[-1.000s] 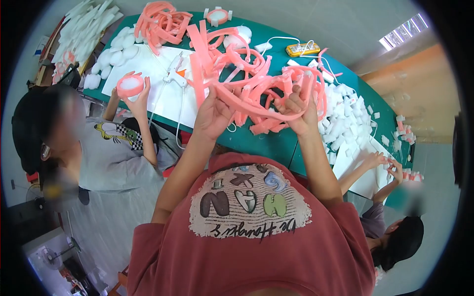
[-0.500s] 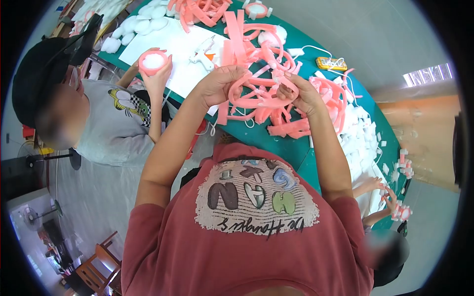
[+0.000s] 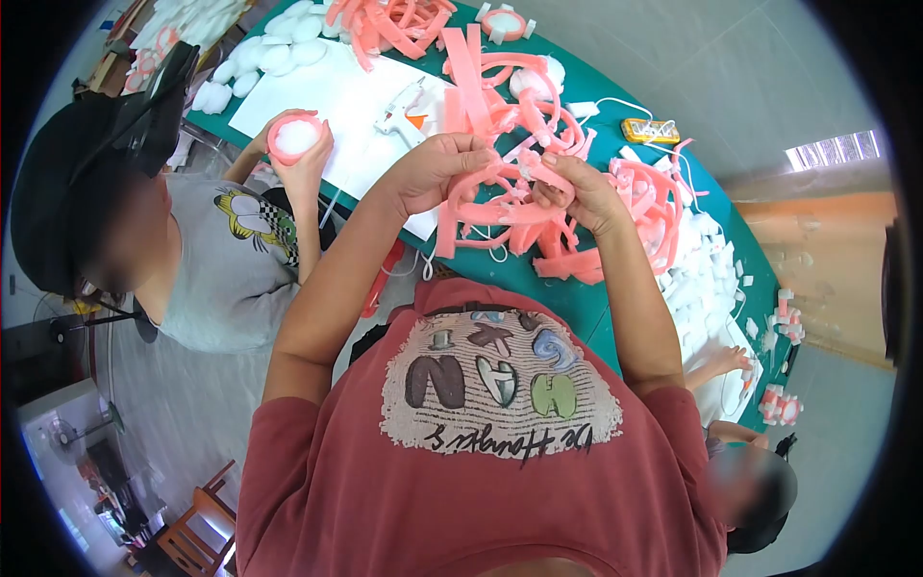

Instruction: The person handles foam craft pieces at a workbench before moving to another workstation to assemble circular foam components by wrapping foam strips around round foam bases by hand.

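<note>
My left hand (image 3: 440,171) pinches one side of a pink foam strip (image 3: 495,212), which is bent into a loop. The other side of the loop is between the thumb and fingers of my right hand (image 3: 582,192). The strip's two ends are close together between my hands; whether they touch I cannot tell. Just beyond lies a tangled heap of pink foam strips (image 3: 465,82). A white glue gun (image 3: 402,113) with an orange part rests left of the heap on a white sheet (image 3: 351,91).
On the green table (image 3: 577,306) are white oval pads (image 3: 279,58), a pile of white foam pieces (image 3: 697,279) and a yellow power strip (image 3: 650,131) with cords. At left, a person holds a pink ring (image 3: 294,137) with white filling. Another person's hand (image 3: 726,363) is at right.
My hands have drawn slightly closer together, bringing the strip's ends nearer each other. The person at right has moved a hand away from the pink-and-white pieces.
</note>
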Available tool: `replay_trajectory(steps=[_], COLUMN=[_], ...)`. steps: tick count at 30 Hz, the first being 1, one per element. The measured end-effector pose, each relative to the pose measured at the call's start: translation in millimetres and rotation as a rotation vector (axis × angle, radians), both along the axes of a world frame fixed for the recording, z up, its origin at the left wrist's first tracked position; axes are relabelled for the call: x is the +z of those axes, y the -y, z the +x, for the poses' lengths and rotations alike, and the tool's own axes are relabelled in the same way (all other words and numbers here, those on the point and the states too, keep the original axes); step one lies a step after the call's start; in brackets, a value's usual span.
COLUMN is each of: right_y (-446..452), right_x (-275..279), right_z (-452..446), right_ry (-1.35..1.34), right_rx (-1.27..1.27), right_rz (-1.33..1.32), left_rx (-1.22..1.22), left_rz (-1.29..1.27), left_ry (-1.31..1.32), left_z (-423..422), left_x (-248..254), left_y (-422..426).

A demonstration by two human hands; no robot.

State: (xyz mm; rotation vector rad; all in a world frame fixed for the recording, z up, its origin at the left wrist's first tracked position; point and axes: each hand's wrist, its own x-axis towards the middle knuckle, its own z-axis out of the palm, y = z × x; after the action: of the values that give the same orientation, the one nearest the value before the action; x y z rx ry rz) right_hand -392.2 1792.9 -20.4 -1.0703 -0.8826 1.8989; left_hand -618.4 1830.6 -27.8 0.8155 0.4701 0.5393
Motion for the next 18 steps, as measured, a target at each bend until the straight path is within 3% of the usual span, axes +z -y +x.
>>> replay_trajectory(steps=[4,7,9,10,11,13,15,18], right_y=[-4.4,-5.2,-3.4,-7.3,-8.0,-5.5,-2.9,-1.1], right_x=[-13.7,-20.1,-19.1,-22.8,-25.4,-27.2,-26.0,-19.6], right_z=[8.1,7.9,8.8,11.2,13.8,16.0,15.5,11.5], right_ry=[-0.083,-0.277,-0.607,-0.738,-0.738,-0.655,-0.659,-0.442], right_rx=[0.089,-0.025,-0.161,-0.132,-0.13,-0.386,-0.376,-0.585], right_rz=[0.012,0.006,0.03,0.109,0.112,0.088,0.122,0.075], left_rx=[0.035,0.127,0.189,0.366,0.545,0.604,0.77,0.761], left_rz=[-0.022,-0.11,-0.176,-0.278,-0.382,-0.456,-0.484,-0.446], left_ry=[0.073,0.191,0.258,0.266,0.271,0.343,0.298,0.415], left_z=[-1.7,-7.5,-10.2,-10.9,-11.6,-12.8,-10.5,-17.6], left_x=[-9.7,-17.2,-23.8,-26.2,-29.8,-35.6,-34.9,-50.4], left_y=[-5.3,-10.4,-13.7,-15.0,-15.9,-17.7,-15.2,-14.2])
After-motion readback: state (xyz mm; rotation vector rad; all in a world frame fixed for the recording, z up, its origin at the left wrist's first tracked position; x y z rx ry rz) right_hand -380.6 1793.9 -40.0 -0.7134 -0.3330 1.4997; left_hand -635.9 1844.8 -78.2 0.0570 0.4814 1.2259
